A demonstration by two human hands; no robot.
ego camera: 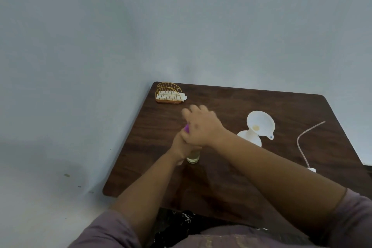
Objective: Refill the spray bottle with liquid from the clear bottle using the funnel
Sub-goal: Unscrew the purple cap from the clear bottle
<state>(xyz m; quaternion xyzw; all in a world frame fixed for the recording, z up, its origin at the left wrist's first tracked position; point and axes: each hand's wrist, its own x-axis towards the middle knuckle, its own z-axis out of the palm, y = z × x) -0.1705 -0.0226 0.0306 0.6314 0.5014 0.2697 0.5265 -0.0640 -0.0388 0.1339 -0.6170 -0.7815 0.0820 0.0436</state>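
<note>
Mauve sleeves point(112, 229) frame the bottom edge, and two bare forearms reach forward from them over a dark wood-grain table point(231, 177). Low on a small clear bottle point(193, 156) with yellowish liquid at its base, the left hand point(181, 147) is wrapped around the body. Over the bottle's top sits the right hand point(201, 127), blurred, fingers curled above a purple piece point(187, 128) that peeks out beside it; whether they actually clamp it cannot be told. Right of the hands, a white funnel point(260, 125) stands tilted in the mouth of a white spray bottle point(249, 139). Further right, a pinkish tube point(302, 143) curves across the tabletop. At the far left corner stands a gold wire holder point(169, 93) with white napkins. Pale blue-grey wall point(181, 26) and floor surround the table.
</note>
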